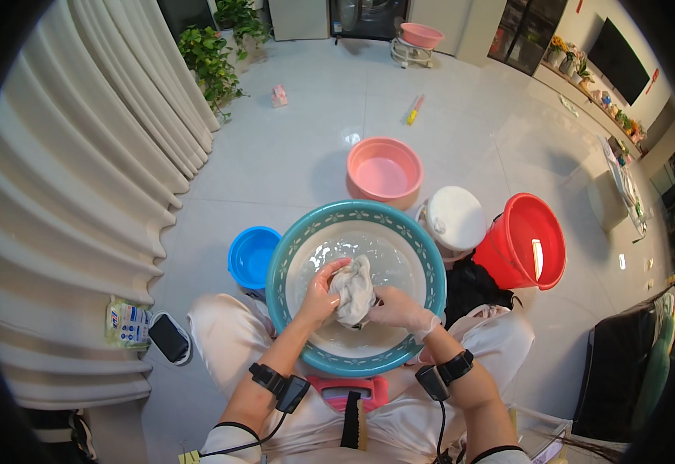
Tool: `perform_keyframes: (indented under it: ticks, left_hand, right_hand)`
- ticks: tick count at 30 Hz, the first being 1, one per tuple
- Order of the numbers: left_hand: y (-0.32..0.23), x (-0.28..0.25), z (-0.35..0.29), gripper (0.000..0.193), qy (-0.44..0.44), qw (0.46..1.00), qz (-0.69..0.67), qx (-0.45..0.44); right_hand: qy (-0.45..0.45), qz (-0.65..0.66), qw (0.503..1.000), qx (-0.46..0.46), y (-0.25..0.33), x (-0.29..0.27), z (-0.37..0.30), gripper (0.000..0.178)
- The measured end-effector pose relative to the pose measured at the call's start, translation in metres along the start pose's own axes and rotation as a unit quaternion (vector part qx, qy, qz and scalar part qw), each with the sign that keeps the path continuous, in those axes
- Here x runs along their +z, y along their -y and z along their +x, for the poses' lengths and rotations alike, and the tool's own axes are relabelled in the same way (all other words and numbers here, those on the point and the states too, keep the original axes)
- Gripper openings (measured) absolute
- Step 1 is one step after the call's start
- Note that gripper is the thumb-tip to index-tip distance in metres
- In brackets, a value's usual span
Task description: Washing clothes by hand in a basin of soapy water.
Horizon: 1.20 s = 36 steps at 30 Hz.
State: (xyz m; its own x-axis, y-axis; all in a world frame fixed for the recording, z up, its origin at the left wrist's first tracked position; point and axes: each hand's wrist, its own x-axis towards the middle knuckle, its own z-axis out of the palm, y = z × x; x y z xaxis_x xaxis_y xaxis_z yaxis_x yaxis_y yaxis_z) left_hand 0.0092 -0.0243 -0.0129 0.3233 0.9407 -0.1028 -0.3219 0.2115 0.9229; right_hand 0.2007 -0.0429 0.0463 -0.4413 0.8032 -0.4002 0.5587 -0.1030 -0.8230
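Over the water in a large teal-rimmed basin, a crumpled, wet-looking white cloth is bunched up between both hands. My left hand is closed on its left side, thumb against the fabric. On the other side my right hand, which seems to wear a thin translucent glove, pinches the lower right edge. A small dark spot shows at the bottom of the cloth; what kind of garment it is, I cannot tell. The basin stands between my knees, a pink plastic item just in front of me.
Left of the basin is a blue bucket. Beyond it sits a pink basin. To the right stand a white lidded bucket and a red bucket, with black fabric beside them. A phone lies near the curtain.
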Motion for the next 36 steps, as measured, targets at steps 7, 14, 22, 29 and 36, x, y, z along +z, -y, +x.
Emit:
perform_keyframes:
  ticks: [7,14,22,29,36]
  left_hand:
    - [0.011,0.002,0.004,0.055,-0.06,0.981,-0.108,-0.151]
    - [0.018,-0.003,0.003,0.044,0.038,0.933,-0.267,-0.238]
    - [0.011,-0.004,-0.006,0.056,0.077,0.953,-0.264,-0.129]
    - [0.006,-0.004,-0.008,0.077,0.021,0.945,-0.26,-0.196]
    - [0.001,-0.008,-0.014,0.101,0.034,0.947,-0.099,-0.305]
  right_hand:
    - [-0.126,0.179,0.976,-0.022,0.001,-0.011,-0.003,0.036]
    - [-0.172,0.351,0.918,-0.072,0.035,-0.04,-0.016,0.043]
    - [-0.22,0.527,0.82,-0.047,0.018,-0.04,0.0,0.04]
    - [-0.35,0.224,0.908,-0.051,-0.031,-0.055,0.012,0.059]
    - [-0.26,0.233,0.934,0.075,0.0,-0.056,0.0,0.074]
